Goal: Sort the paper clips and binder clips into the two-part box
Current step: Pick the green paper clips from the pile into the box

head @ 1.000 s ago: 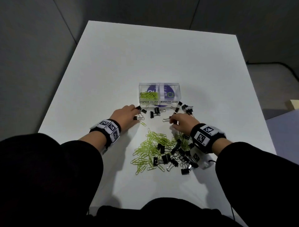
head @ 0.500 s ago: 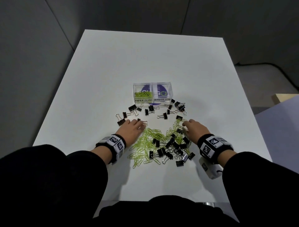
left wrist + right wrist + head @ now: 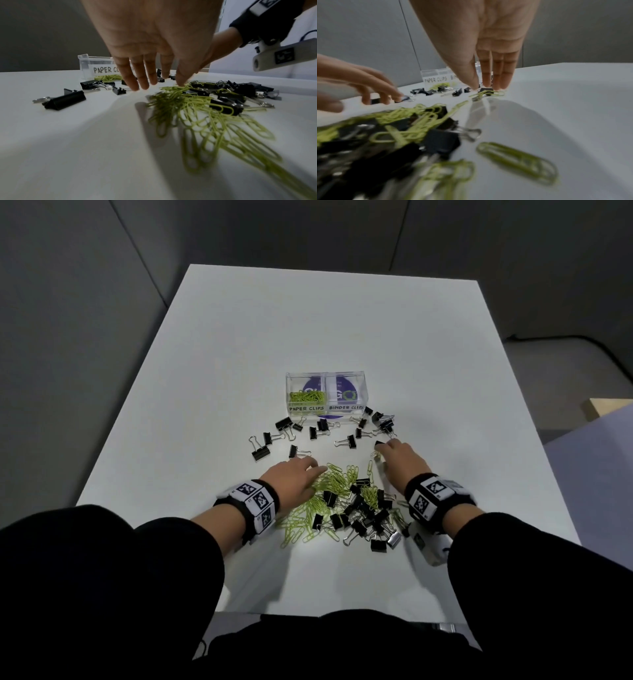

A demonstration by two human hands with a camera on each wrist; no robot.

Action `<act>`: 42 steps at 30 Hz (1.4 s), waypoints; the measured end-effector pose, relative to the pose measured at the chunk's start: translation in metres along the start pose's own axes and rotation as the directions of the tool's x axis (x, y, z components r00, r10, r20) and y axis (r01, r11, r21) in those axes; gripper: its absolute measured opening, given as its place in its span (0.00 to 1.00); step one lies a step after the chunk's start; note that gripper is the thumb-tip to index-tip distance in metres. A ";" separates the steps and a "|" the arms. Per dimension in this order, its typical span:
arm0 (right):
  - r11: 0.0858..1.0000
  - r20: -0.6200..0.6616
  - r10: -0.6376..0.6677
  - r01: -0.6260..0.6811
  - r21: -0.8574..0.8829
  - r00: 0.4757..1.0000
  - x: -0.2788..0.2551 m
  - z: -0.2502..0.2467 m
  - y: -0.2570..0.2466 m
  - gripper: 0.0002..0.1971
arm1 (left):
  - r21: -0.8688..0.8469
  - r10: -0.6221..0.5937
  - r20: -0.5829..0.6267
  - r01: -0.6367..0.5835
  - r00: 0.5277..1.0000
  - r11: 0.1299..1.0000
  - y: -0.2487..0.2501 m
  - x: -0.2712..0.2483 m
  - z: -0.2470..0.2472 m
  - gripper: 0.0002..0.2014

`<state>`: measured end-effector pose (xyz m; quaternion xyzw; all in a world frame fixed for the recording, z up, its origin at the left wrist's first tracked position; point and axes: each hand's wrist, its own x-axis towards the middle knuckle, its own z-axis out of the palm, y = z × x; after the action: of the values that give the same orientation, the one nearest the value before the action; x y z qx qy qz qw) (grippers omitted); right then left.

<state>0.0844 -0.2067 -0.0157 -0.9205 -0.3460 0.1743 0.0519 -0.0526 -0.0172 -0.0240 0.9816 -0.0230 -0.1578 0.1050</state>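
The clear two-part box [image 3: 364, 397] stands mid-table, labelled PAPER CLIPS and BINDER CLIPS. Green paper clips [image 3: 307, 397] lie in its left part; I see no clips in the right part. Loose black binder clips [image 3: 318, 432] are scattered in front of it. A mixed pile of green paper clips [image 3: 337, 484] and binder clips [image 3: 368, 520] lies nearer me. My left hand [image 3: 313, 467] [image 3: 149, 85] reaches with straight fingers onto the pile's far left edge. My right hand [image 3: 385, 448] [image 3: 488, 85] sets straight fingertips down by one binder clip [image 3: 486, 89] and some paper clips.
The white table [image 3: 205, 371] has bare surface on the left, the right and behind the box. Its front edge runs just below the pile. A white wrist camera [image 3: 428, 546] hangs under my right wrist, close to the pile's right side.
Both hands have drawn back from the binder clips in front of the box to the pile's far edge. The scattered binder clips stay where they were.
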 end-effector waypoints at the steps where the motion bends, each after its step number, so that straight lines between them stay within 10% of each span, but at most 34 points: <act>1: 0.999 0.031 0.013 -0.012 -0.039 0.999 0.003 -0.002 0.003 0.18 | -0.009 0.011 0.057 -0.010 0.998 1.000 0.000 -0.001 -0.001 0.29; 15: 0.972 0.181 -0.088 0.125 -0.201 0.980 0.011 -0.002 -0.001 0.13 | 0.038 0.110 0.044 -0.112 0.993 0.993 0.019 0.003 -0.005 0.22; 23: 0.969 0.153 -0.242 0.246 -0.007 0.958 0.014 -0.017 -0.033 0.16 | 0.112 0.130 0.078 -0.138 0.988 0.984 0.026 0.012 -0.004 0.21; 32: 0.929 0.330 -0.127 0.228 -0.290 0.935 0.000 -0.007 -0.022 0.21 | 0.112 0.158 0.057 -0.164 0.986 0.980 0.026 0.012 -0.001 0.19; 42: 0.992 0.316 -0.038 0.075 -0.106 0.948 -0.002 0.009 -0.030 0.13 | 0.125 0.199 0.068 -0.206 0.978 0.970 0.022 0.012 -0.006 0.17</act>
<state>0.0615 -0.1853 -0.0169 -0.8723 -0.3855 0.2962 -0.0526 -0.0391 -0.0385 -0.0174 0.9742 -0.1362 -0.1712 0.0549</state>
